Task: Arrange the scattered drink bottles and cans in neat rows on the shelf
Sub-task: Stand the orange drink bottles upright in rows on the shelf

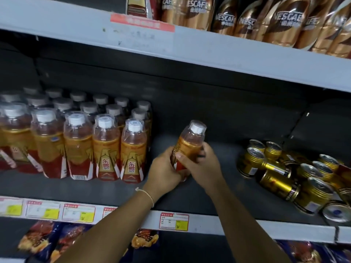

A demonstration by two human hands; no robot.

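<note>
Shop shelf [114, 190], one bottle [190, 147] being added to the rows.
Left hand [167, 168] and right hand [199, 164] both grip it, tilted, right of the standing bottles [106, 147]; next, probably stand it beside them.

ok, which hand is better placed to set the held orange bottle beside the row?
Left, probably. The left hand grips the tilted orange white-capped bottle on the side facing the standing row of orange bottles; the right hand holds the far side, nearer the scattered gold cans.
</note>
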